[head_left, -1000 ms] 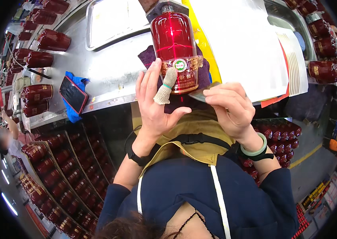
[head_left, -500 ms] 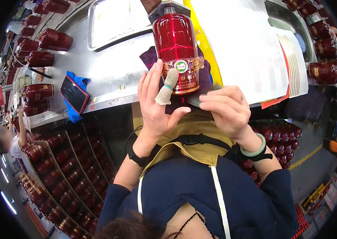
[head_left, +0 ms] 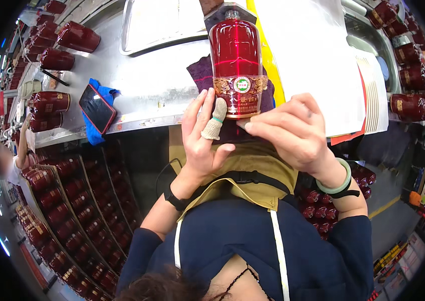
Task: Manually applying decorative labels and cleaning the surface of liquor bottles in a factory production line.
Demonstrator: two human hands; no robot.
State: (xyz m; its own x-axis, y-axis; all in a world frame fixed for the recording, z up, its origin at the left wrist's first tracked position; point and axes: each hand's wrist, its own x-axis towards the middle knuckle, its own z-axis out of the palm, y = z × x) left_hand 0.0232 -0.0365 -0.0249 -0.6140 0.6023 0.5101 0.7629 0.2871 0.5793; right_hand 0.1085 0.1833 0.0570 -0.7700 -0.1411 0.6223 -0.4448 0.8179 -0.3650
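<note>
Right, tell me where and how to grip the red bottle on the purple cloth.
I'd judge the plain upper body of the red bottle best, one palm from each side: it lies with its neck pointing away, its smooth flanks look free there, and gold decoration spans the lower part.

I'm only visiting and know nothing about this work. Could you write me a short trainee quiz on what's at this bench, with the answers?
1. True or false: on the red bottle in front, the gold-patterned band sits nearer the neck than the base.
2. Which hand wears the pale finger cover?
3. Fill in: the phone lies on a ____ cloth.

Key:
1. False; it sits nearer the base.
2. The left hand.
3. Blue.
</note>
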